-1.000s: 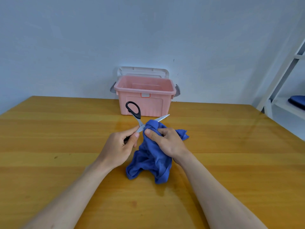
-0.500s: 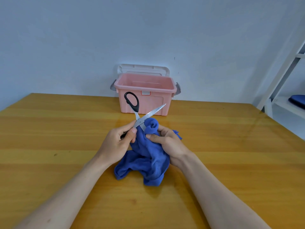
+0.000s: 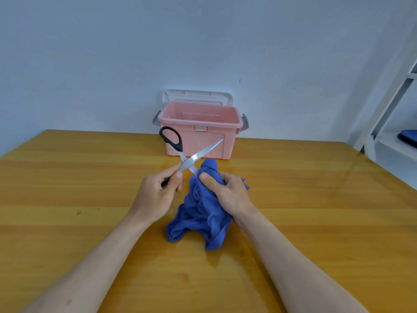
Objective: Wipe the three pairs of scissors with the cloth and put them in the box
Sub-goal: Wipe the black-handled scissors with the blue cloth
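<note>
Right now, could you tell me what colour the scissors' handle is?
Black, seen in the head view: scissors.

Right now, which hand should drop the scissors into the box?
Left. The left hand already grips the scissors, close to the open pink box straight ahead; the right hand is full of blue cloth.

We see a plain pale blue-grey wall (image 3: 203, 41) filling the upper half of the frame, evenly lit. A glossy yellow-orange wooden table (image 3: 67, 188) spans the lower half. At the right edge stands a white shelving frame (image 3: 383, 105) holding a dark blue item (image 3: 408, 137).
</note>
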Demonstrator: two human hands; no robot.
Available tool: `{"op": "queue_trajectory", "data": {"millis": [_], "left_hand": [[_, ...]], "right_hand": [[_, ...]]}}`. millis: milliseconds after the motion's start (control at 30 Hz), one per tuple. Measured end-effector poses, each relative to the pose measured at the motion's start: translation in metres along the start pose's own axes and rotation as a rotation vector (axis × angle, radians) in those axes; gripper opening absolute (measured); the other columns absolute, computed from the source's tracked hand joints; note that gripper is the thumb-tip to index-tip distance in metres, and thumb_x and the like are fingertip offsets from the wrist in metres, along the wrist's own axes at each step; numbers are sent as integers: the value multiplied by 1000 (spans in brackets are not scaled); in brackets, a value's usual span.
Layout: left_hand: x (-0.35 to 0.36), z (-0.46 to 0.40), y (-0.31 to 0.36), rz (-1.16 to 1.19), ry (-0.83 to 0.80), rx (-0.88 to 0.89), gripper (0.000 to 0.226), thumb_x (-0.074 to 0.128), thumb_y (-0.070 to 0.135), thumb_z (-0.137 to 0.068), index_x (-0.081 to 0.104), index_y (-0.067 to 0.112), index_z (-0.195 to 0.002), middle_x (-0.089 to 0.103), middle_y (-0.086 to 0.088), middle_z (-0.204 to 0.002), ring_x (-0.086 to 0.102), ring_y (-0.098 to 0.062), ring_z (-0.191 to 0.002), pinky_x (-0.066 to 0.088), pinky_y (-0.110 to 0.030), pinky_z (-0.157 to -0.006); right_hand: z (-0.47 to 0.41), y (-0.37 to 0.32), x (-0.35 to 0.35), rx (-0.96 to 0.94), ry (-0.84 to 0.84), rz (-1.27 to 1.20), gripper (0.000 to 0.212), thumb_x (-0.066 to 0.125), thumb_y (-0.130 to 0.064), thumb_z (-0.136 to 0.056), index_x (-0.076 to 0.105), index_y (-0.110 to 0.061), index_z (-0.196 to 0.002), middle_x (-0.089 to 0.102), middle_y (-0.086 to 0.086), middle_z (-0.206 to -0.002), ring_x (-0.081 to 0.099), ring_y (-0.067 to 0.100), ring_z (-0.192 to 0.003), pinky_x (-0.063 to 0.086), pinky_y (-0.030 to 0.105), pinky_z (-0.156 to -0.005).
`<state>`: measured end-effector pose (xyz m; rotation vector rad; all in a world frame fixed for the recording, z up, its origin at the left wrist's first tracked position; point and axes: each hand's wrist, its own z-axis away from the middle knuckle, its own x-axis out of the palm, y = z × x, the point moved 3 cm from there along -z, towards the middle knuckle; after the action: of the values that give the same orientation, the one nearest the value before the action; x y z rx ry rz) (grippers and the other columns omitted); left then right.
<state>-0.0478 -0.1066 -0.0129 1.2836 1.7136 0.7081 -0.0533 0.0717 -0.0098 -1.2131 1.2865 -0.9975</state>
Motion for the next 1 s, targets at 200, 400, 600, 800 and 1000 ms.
{"op": "queue_trajectory", "data": {"millis": [200, 400, 600, 800, 1000], "left_hand": [[-5, -2, 0, 83, -40, -1, 23, 50, 37, -98, 66, 50, -89, 51, 6, -62, 36, -15, -54, 35, -20, -51], [1, -3, -6, 115, -131, -85, 24, 45, 20, -102, 67, 19, -110, 48, 2, -66, 30, -7, -46, 28, -17, -43], [0, -1, -2, 99, -86, -59, 33, 47, 24, -100, 61, 21, -129, 50, 9, -64, 34, -6, -49, 31, -15, -47], [-5, -3, -3, 148, -56, -59, 30, 47, 17, -102, 70, 34, -92, 49, 4, -64, 31, -13, -50, 29, -20, -45], [-1, -3, -2, 126, -69, -62, 26, 44, 15, -103, 67, 24, -107, 47, 6, -64, 31, -10, -48, 30, -18, -45]], "right_hand": [[2, 4, -3, -38, 1, 19, 32, 70, -27, -91, 57, -6, -69, 56, 6, -65, 55, 12, -59, 46, 23, -55], [3, 7, -5, 34, -107, -153, 18, 63, -9, -94, 66, 8, -100, 68, 13, -85, 67, 17, -79, 56, 27, -71], [0, 6, -8, 35, -66, -92, 16, 67, -12, -92, 68, 4, -94, 70, 19, -86, 68, 20, -79, 57, 34, -76], [1, 5, -5, 5, 9, 21, 46, 74, -32, -87, 53, 2, -64, 52, 7, -62, 52, 17, -59, 45, 29, -56], [3, 8, 1, -3, -44, -89, 18, 66, -15, -93, 66, -5, -78, 66, 0, -67, 64, 11, -65, 51, 24, -63]]}}
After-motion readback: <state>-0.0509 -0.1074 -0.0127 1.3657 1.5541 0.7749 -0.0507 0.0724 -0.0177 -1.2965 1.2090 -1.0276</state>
